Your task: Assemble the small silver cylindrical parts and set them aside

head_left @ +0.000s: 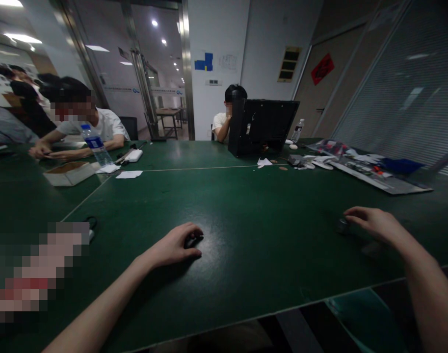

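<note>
My left hand (177,243) rests on the green table (246,211) near the middle, its thumb and fingers apart with nothing between them. On the right, my right hand (373,223) is just above the tabletop, its fingertips closed on a small dark grey object (342,225). That object is blurred, so I cannot make out what it is.
A white open box (69,173) and a water bottle (96,147) stand at the back left. At the back is a black panelled case (270,125). A board with scattered items (382,176) lies back right. Two people sit across the table.
</note>
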Demonstrator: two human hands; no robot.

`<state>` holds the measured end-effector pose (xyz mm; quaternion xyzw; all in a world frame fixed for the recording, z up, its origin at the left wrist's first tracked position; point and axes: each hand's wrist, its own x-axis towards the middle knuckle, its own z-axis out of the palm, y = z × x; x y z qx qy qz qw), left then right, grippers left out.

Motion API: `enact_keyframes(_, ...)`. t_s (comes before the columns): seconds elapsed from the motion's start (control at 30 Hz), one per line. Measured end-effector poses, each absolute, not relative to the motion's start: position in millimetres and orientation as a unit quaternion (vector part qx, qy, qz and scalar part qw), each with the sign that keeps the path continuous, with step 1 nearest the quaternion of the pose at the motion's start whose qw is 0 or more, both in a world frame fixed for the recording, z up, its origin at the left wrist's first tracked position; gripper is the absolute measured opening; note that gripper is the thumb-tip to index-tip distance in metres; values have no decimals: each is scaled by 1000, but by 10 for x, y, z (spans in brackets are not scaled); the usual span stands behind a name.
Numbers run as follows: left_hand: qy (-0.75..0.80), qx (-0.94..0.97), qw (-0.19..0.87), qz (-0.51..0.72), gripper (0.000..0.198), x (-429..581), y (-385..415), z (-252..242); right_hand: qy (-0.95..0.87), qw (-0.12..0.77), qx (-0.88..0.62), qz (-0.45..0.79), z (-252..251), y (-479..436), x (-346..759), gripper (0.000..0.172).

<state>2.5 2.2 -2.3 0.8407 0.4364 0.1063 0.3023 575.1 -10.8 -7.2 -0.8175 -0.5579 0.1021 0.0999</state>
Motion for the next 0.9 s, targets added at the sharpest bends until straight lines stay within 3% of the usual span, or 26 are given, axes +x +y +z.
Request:
enact_keyframes(0.57,436,839,310,103,39,13,43,-66,-553,95,-820,114,-244,-35,5959,30)
enact_keyframes(0.8,434,841,309,99,39,17,44,-50,-516,121,-837,132,-194,-205,6049,53)
enact_keyframes(0.9,433,842,305,101,39,18,38,-48,-485,96,-856,150,-242,-317,6157,52)
